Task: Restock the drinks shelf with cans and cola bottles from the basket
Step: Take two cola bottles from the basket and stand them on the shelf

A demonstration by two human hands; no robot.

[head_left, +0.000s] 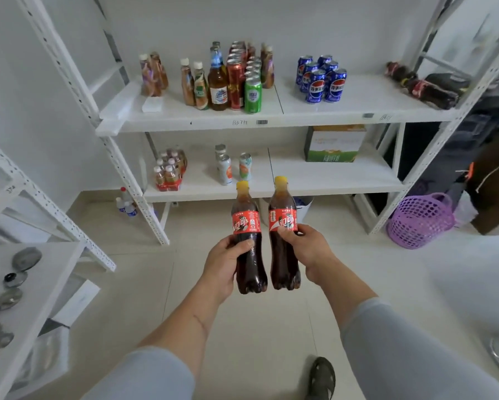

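My left hand (223, 264) grips a cola bottle (248, 255) with a red label and yellow cap, held upright. My right hand (309, 249) grips a second, matching cola bottle (283, 246) right beside it. Both bottles hang in front of me above the floor, short of the white drinks shelf (300, 115). On that shelf stand blue cola cans (322, 79), a cluster of cans and bottles (236, 79), and several cola bottles lying on their sides (424, 85) at the right end. The purple basket (420, 222) sits on the floor at the shelf's right foot.
The lower shelf (329, 180) holds a pack of small bottles (169, 171), a few slim cans (234, 167) and a carton (334, 144). Another white rack (26, 284) with metal discs stands at my left. My foot (322, 378) shows on the tiled floor.
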